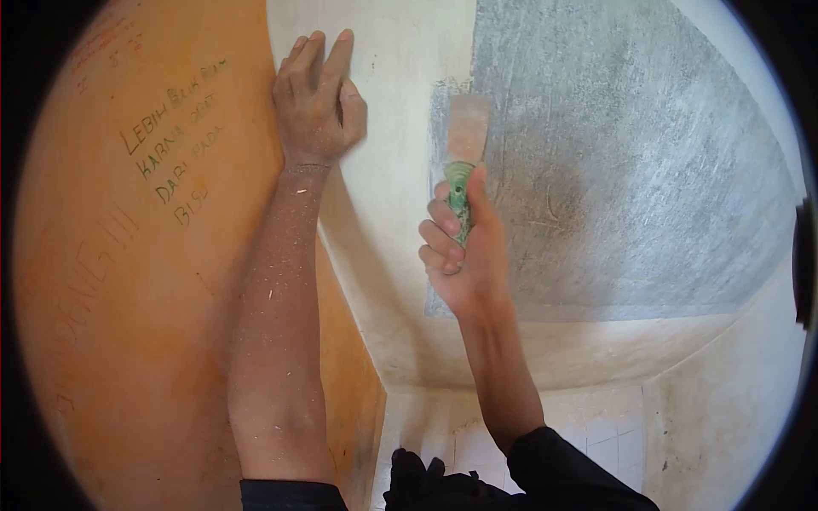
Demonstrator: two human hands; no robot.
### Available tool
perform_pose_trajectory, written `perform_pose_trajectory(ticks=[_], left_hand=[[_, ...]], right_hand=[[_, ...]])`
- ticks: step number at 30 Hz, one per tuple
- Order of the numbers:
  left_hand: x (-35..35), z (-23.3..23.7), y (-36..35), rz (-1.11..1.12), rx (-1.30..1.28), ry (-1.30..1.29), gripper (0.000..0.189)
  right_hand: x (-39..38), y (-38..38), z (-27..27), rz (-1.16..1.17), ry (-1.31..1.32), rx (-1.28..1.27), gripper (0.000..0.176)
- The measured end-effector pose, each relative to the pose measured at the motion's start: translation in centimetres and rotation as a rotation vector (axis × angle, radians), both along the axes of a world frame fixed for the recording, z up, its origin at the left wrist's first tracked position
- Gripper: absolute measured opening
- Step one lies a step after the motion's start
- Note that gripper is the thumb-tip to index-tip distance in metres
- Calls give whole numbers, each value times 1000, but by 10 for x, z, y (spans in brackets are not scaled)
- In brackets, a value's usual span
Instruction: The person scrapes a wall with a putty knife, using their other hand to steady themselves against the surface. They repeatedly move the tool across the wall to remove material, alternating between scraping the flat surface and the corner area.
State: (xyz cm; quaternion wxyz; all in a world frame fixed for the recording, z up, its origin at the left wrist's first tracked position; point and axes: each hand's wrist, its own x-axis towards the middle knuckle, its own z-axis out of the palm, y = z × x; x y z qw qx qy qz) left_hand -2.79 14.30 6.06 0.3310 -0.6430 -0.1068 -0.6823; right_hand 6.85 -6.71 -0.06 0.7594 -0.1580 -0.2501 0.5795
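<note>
Dark sleeves [562, 473] at the bottom edge of the head view sit closest to the lens, and both bare forearms rise from them toward the walls. Below and between them a patch of pale tiled floor [613, 443] shows.

Further up, the right hand [460, 247] holds a scraper [464, 145] upright. Its grip is closed round the green handle, with the fingers curled over the front and the thumb lying along the side. The flat, pale blade points up and lies against the white wall [392, 170], right at the left border of a grey patch [622, 170] of bare, rough-looking surface.

The left hand [317, 98] holds nothing. Its fingers are stretched out together and the palm rests flat on the wall, at the corner where the white wall meets the orange wall [153, 298]. That forearm is flecked with pale dust. Handwritten words [175, 140] run across the orange wall beside it.

The scraper looks light and easy to manage one-handed. Its blade is thin and probably stiff with a little spring, so pressure near the tip would likely bend it. The handle seems hard and smooth, and dust could make it slippery. The handle is the sensible place to hold it, as now, high enough for the thumb to steady the blade and clear of its edges.
</note>
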Motion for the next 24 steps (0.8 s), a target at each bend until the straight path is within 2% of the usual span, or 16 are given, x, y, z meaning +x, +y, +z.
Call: perform_pose_trajectory(ticks=[5,8,12,14,16,19,24], left_hand=[[-1,1,1,-2,9,-1,57],[-1,1,2,11,7,-1,56],[-2,-1,-3,18,-4,13,56],[-2,1,-2,-5,-1,0,57],[0,2,1,-4,9,-3,57],[-1,0,1,16,8,-12,56],[0,3,1,10,-5,-8,56]], right_hand=[[-11,-6,22,-12,-8,2,44],[1,-7,-12,8,-27,-33,43],[14,6,22,40,-98,13,42],[11,13,57,-62,-155,106,42],[0,3,42,-65,-153,126,41],[0,1,-7,-1,-70,-8,42],[-7,0,18,-33,-126,30,41]])
